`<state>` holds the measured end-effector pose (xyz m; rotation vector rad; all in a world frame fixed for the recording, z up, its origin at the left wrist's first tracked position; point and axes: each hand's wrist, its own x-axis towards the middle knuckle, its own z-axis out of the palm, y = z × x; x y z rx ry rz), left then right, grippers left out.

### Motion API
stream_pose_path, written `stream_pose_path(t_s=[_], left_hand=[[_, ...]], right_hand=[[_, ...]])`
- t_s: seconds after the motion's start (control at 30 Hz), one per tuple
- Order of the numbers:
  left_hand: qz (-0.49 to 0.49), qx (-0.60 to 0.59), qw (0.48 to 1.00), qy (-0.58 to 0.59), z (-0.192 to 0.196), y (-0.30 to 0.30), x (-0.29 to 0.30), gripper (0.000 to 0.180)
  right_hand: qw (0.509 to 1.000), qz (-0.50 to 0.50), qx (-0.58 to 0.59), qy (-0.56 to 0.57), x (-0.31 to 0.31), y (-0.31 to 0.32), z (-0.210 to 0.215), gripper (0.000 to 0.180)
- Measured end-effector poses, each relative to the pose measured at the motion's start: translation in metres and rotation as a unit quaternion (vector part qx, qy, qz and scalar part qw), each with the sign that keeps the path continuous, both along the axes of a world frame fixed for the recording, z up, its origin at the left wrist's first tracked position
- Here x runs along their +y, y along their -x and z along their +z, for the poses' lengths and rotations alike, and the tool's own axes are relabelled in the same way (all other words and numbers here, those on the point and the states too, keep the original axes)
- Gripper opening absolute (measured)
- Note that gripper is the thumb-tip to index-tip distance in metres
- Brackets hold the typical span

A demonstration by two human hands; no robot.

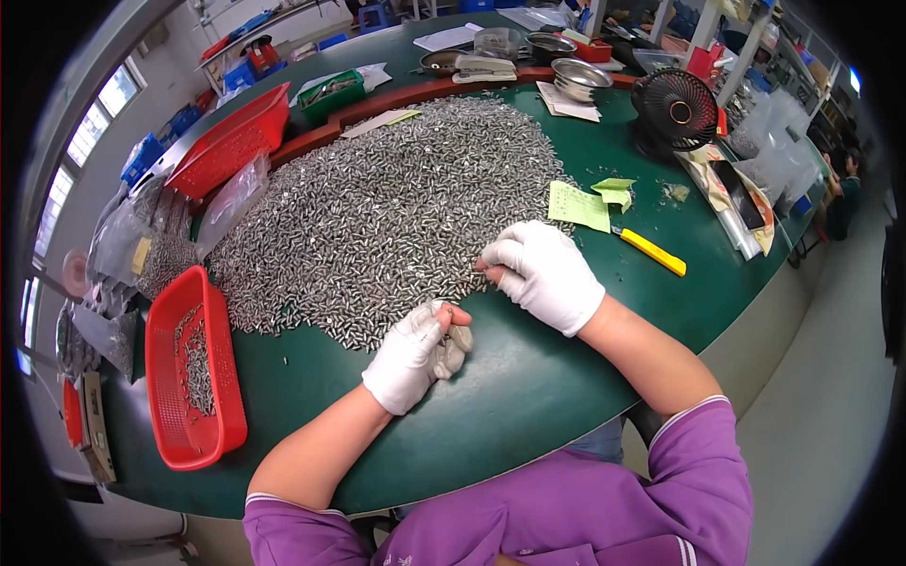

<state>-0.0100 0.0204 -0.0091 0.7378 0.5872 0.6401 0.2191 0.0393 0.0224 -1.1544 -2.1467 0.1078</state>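
Observation:
A wide heap of small silvery metal pins (396, 198) covers the middle of the green table (528, 377). At its near edge my left hand (420, 354), in a white glove with bare fingertips, is closed with thumb and forefinger together. A tiny dark bit shows at those fingertips, too small to name. My right hand (547, 274), gloved the same way, is to the right at the heap's edge. Its thumb and forefinger pinch together over the pins; what lies between them is too small to make out.
A red basket (231, 377) with some pins stands left; another red basket (236, 141) and a green tray (330, 94) lie behind. To the right are green paper notes (578, 206), a yellow cutter knife (653, 253), a black fan (674, 110) and a phone (736, 193).

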Motion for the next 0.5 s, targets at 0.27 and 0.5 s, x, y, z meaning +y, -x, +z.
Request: stream_pose_path(t_s=[0.27, 0.5], left_hand=[[-0.004, -0.022, 0.999, -0.026, 0.0052, -0.0009, 0.0004, 0.034], [0.002, -0.007, 1.000, -0.030, 0.0011, -0.0016, 0.0005, 0.032]], right_hand=[[0.991, 0.000, -0.105, 0.081, 0.0025, -0.0016, -0.0066, 0.010], [0.983, -0.010, -0.168, 0.074, 0.0004, 0.0038, -0.0062, 0.010]])
